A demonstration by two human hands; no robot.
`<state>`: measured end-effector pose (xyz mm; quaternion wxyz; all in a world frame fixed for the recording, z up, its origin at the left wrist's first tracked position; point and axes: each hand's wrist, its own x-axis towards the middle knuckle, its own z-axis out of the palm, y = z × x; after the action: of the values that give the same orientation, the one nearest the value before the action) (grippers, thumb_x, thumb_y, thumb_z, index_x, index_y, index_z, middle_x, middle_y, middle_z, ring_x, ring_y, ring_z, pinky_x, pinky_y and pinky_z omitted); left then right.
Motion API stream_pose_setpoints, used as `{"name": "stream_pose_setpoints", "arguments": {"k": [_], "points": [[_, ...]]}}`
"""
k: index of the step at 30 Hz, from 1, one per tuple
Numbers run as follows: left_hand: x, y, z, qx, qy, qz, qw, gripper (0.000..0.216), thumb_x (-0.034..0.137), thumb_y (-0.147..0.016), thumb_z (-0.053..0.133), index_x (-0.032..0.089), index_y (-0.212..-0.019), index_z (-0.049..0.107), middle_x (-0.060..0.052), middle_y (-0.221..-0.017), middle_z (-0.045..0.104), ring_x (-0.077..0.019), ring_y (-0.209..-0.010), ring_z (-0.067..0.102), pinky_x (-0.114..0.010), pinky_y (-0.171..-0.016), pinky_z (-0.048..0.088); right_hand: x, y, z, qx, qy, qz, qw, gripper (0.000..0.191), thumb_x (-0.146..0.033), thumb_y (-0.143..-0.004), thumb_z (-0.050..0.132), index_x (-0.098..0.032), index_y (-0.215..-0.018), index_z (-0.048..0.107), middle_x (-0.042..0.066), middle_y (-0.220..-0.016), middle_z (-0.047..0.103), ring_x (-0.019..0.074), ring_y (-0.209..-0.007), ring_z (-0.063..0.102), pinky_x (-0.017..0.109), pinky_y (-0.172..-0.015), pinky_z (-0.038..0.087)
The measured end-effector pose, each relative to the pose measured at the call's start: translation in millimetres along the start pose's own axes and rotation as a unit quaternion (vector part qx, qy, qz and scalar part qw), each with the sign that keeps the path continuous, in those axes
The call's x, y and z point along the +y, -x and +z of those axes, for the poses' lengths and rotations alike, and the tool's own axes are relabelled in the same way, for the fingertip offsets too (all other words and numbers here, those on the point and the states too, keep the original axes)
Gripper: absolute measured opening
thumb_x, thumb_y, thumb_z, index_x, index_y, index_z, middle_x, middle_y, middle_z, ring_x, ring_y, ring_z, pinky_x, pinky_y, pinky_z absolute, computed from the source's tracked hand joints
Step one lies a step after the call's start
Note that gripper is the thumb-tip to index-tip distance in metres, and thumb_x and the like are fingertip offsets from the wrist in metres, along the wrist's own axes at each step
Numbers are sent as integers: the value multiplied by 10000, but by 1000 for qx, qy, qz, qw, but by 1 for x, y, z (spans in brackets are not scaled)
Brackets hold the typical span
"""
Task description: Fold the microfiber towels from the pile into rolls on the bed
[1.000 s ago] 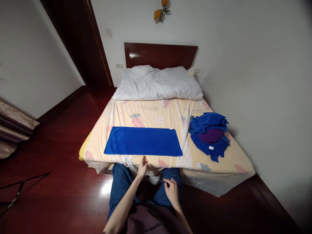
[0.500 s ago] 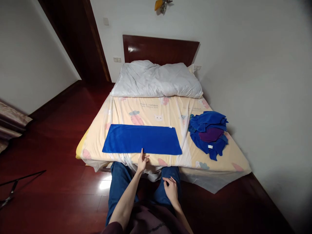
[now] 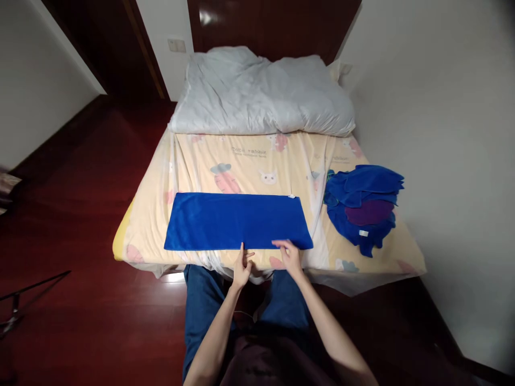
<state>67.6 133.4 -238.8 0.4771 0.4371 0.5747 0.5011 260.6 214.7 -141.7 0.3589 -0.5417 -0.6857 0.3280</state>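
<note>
A blue towel (image 3: 225,220) lies flat as a long rectangle across the bed, with a small white tag at its far right corner. At the middle of its near edge is my left hand (image 3: 242,268), index finger stretched to the edge and thumb apart; it holds nothing. Farther right along the same edge, my right hand (image 3: 291,259) reaches over the towel with its fingers extended leftward, slightly blurred. Whether those fingertips press on the cloth I cannot tell. To the right sits a crumpled pile of blue cloths (image 3: 362,185), with a purple cloth (image 3: 370,212) among them.
The bed has a cream sheet (image 3: 201,161) printed with carrots and rabbits. A bulky white quilt (image 3: 261,102) lies folded against the dark wooden headboard (image 3: 273,27). A wall runs close along the right side. On the reddish floor at left stands part of a black stand (image 3: 16,305).
My right hand has come up from my thigh to the towel's near edge. My left hand stays at the edge. The view has tilted down and closer.
</note>
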Motion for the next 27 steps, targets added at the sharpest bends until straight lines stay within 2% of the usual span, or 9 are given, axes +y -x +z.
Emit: {"name": "stream_pose_setpoints", "arguments": {"k": [3, 5, 7, 9, 13, 16, 19, 22, 27], "points": [[-2, 0, 0, 3, -2, -1, 1000, 754, 354, -944, 495, 231, -1577, 105, -127, -1227, 687, -175, -821, 697, -363, -791, 568, -20, -125, 17, -104, 38, -82, 991, 319, -195, -904, 456, -263, -1016, 747, 43, -1059, 753, 209, -1016, 674, 399, -985, 499], [-3, 0, 0, 2, 2, -8, 1000, 743, 374, -951, 487, 221, -1577, 117, -133, -1230, 685, -188, -849, 702, -364, -788, 574, -25, -198, 40, -163, 77, -89, 980, 308, -170, -898, 483, -254, -1036, 744, 42, -1075, 746, 200, -1022, 665, 383, -975, 498], [-3, 0, 0, -3, 7, -19, 1000, 737, 398, -956, 481, 211, -1576, 129, -142, -1243, 677, -202, -881, 706, -367, -797, 579, -23, -254, 67, -218, 108, -63, 968, 282, -147, -883, 530, -208, -1068, 733, 65, -1077, 742, 194, -998, 673, 358, -948, 504], [-2, 0, 0, -4, 11, -29, 1000, 733, 414, -959, 477, 205, -1576, 141, -148, -1251, 672, -207, -887, 709, -369, -812, 582, -17, -289, 93, -258, 133, -32, 957, 231, -186, -862, 631, -169, -1072, 725, 97, -1070, 736, 197, -974, 675, 340, -929, 501], [-3, -2, 1, -4, 22, -47, 999, 723, 422, -958, 476, 212, -1572, 157, -145, -1253, 670, -177, -777, 703, -367, -783, 595, 4, -318, 133, -311, 141, -12, 940, 273, -342, -773, 802, -162, -964, 729, 84, -927, 732, 175, -897, 660, 298, -890, 492], [-5, -2, 2, -14, 42, -56, 997, 733, 418, -958, 470, 213, -1575, 132, -154, -1273, 655, -159, -726, 690, -363, -744, 603, 15, -326, 146, -326, 173, -20, 929, 289, -403, -754, 813, -154, -865, 718, 54, -821, 710, 132, -762, 627, 247, -768, 491], [-6, -1, 2, -23, 55, -56, 997, 735, 404, -959, 470, 225, -1576, 115, -158, -1303, 632, -157, -738, 688, -370, -743, 605, 17, -333, 147, -342, 214, -3, 915, 239, -370, -780, 791, -149, -763, 702, 45, -747, 683, 111, -660, 576, 232, -671, 452], [-6, 0, 2, -26, 52, -57, 997, 728, 386, -959, 475, 242, -1576, 118, -149, -1314, 625, -160, -763, 690, -368, -756, 602, 11, -338, 141, -348, 233, 21, 908, 198, -319, -836, 727, -144, -751, 697, 34, -683, 648, 108, -611, 535, 244, -641, 418], [0, 0, 2, -10, 25, -38, 999, 726, 387, -961, 479, 229, -1575, 125, -146, -1295, 639, -183, -837, 704, -358, -768, 597, -3, -337, 127, -305, 190, 13, 933, 146, -258, -864, 658, -170, -973, 700, 13, -751, 668, 111, -624, 522, 234, -659, 408]]}}
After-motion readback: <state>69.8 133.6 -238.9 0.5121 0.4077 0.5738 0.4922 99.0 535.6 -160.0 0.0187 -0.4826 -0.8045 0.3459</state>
